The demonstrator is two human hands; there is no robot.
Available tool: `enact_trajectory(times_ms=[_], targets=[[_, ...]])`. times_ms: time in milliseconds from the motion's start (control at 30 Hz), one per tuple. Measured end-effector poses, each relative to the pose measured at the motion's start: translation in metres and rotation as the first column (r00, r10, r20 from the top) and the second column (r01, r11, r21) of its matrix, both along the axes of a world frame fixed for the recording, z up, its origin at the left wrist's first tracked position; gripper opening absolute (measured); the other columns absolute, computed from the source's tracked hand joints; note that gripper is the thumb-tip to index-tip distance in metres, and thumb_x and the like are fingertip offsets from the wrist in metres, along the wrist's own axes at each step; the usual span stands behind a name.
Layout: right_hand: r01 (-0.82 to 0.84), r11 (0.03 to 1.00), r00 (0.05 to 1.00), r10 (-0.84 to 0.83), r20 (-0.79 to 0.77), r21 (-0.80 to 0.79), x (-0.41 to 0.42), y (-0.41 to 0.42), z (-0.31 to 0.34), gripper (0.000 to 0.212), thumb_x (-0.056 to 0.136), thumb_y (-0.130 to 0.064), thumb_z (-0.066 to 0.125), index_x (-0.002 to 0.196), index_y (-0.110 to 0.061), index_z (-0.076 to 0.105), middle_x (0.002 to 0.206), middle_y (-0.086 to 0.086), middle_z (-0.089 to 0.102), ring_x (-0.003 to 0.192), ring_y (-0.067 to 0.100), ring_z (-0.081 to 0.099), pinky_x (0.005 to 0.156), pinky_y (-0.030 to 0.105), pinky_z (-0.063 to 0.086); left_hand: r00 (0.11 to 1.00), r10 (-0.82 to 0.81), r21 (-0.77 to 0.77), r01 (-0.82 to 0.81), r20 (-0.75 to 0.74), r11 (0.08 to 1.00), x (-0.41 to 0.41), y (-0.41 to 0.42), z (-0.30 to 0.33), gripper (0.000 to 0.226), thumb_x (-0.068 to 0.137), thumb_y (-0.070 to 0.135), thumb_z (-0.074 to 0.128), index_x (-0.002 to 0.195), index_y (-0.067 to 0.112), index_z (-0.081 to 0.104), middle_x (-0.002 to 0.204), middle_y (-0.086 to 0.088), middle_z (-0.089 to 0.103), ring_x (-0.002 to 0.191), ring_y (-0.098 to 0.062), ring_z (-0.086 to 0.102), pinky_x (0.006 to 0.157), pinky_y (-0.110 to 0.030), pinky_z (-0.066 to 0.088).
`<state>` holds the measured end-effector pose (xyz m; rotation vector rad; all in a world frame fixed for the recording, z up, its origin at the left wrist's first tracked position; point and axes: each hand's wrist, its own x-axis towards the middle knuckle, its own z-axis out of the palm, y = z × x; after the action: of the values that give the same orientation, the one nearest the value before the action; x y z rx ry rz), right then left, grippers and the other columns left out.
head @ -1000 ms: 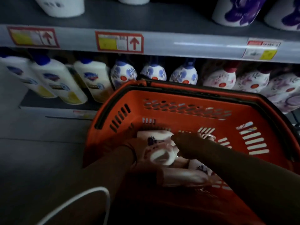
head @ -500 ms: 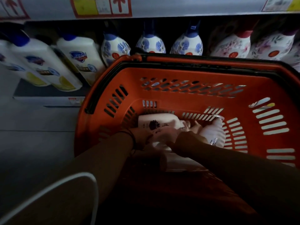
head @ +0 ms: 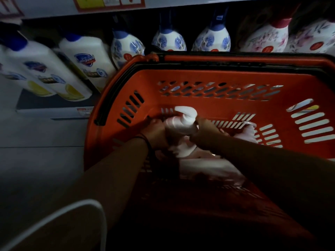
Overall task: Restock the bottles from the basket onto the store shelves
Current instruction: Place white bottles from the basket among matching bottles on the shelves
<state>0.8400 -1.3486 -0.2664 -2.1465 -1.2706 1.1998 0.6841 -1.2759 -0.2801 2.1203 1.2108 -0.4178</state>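
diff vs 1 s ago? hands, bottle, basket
Both hands have tipped a pump bottle up from lying among the others: left hand and right hand now grip its sides, pump head pointing up toward the shelf. The camera has dipped closer. The basket, the other bottles lying in it, and the shelf bottles are unchanged.

blurred: pump bottle [head: 183, 124] | hidden: fingers (both hands) | cut off: basket [head: 217, 73]

A shop aisle: stocked shelves [head: 54, 104] with price tags [head: 110, 1], rows of bottles [head: 168, 40], an orange shopping basket [head: 217, 77].
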Motion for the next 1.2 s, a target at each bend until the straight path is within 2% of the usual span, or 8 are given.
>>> enact_trajectory(times_ms=[133, 333, 433, 533, 733, 867, 1067, 1200], targets=[[0.017, 1.0, 0.993, -0.015, -0.121, 0.02, 0.018, 0.009, 0.01, 0.038, 0.074, 0.003, 0.06, 0.11, -0.009, 0.064, 0.083, 0.004, 0.066, 0.075, 0.02, 0.061, 0.058, 0.024, 0.046, 0.963, 0.191, -0.083, -0.178, 0.191, 0.981, 0.0, 0.008, -0.001, 0.073, 0.045, 0.044, 0.078, 0.113, 0.026, 0.06, 0.109, 0.002, 0.069, 0.101, -0.017, 0.066, 0.087, -0.039, 0.055], [0.091, 0.99, 0.951, -0.054, -0.305, 0.108, 0.03, 0.008, 0.033, 0.042, 0.07, 0.009, 0.065, 0.104, -0.015, 0.068, 0.088, 0.003, 0.072, 0.077, 0.012, 0.069, 0.066, 0.026, 0.056, 0.824, 0.387, -0.176, -0.344, 0.413, 0.922, 0.005, -0.001, 0.032, 0.061, 0.052, 0.033, 0.083, 0.102, 0.016, 0.051, 0.097, 0.008, 0.06, 0.087, -0.007, 0.055, 0.069, -0.027, 0.046], [0.05, 0.983, 0.954, 0.005, -0.301, 0.176, 0.036, 0.013, 0.058, 0.037, 0.076, 0.01, 0.059, 0.096, -0.021, 0.063, 0.087, 0.002, 0.069, 0.066, 0.001, 0.064, 0.055, 0.014, 0.049, 0.714, 0.479, -0.258, -0.405, 0.511, 0.877, 0.009, -0.003, 0.053, 0.075, 0.048, 0.028, 0.091, 0.111, 0.015, 0.052, 0.109, 0.007, 0.062, 0.1, -0.008, 0.06, 0.083, -0.029, 0.052], [0.049, 0.973, 0.946, 0.027, -0.323, 0.225, 0.041, 0.016, 0.095, 0.032, 0.078, 0.008, 0.064, 0.097, -0.017, 0.061, 0.098, 0.012, 0.07, 0.079, 0.013, 0.064, 0.063, 0.017, 0.053, 0.568, 0.555, -0.371, -0.415, 0.608, 0.831, 0.003, -0.007, 0.075, 0.083, 0.045, 0.023, 0.091, 0.12, 0.019, 0.054, 0.121, 0.003, 0.064, 0.114, -0.012, 0.061, 0.095, -0.035, 0.051], [0.039, 0.929, 0.946, 0.084, -0.314, 0.368, 0.034, 0.012, 0.181, 0.022, 0.081, 0.0, 0.066, 0.101, -0.009, 0.064, 0.097, 0.018, 0.072, 0.09, 0.029, 0.069, 0.083, 0.046, 0.055, 0.338, 0.569, -0.428, -0.407, 0.75, 0.807, -0.012, -0.02, 0.154, 0.07, 0.048, 0.017, 0.088, 0.112, 0.024, 0.061, 0.114, 0.003, 0.07, 0.108, -0.011, 0.065, 0.088, -0.032, 0.053], [0.071, 0.875, 0.939, 0.103, -0.329, 0.478, 0.03, 0.017, 0.253, 0.024, 0.08, -0.012, 0.073, 0.103, -0.013, 0.065, 0.099, 0.009, 0.073, 0.096, 0.027, 0.069, 0.087, 0.046, 0.056, 0.174, 0.577, -0.46, -0.442, 0.798, 0.77, -0.016, -0.018, 0.218, 0.063, 0.053, 0.012, 0.084, 0.112, 0.018, 0.063, 0.108, -0.004, 0.073, 0.101, -0.019, 0.069, 0.085, -0.036, 0.056], [-0.078, 0.843, 0.942, 0.238, -0.238, 0.532, 0.015, 0.035, 0.317, 0.088, 0.074, -0.018, 0.081, 0.144, -0.038, 0.031, 0.127, -0.009, 0.062, 0.109, 0.009, 0.064, 0.089, 0.031, 0.056, 0.041, 0.601, -0.521, -0.452, 0.798, 0.724, -0.011, 0.006, 0.311, 0.025, 0.072, 0.009, 0.078, 0.096, 0.01, 0.071, 0.093, -0.013, 0.076, 0.087, -0.029, 0.072, 0.076, -0.038, 0.059], [-0.002, 0.822, 0.953, 0.174, -0.248, 0.57, 0.011, 0.074, 0.349, 0.086, 0.068, -0.019, 0.085, 0.14, -0.031, 0.04, 0.122, 0.0, 0.065, 0.106, 0.02, 0.066, 0.089, 0.045, 0.056, -0.051, 0.576, -0.51, -0.534, 0.816, 0.675, -0.006, 0.035, 0.349, 0.028, 0.074, 0.02, 0.08, 0.097, 0.012, 0.066, 0.087, -0.008, 0.075, 0.071, -0.019, 0.072, 0.058, -0.029, 0.057]])
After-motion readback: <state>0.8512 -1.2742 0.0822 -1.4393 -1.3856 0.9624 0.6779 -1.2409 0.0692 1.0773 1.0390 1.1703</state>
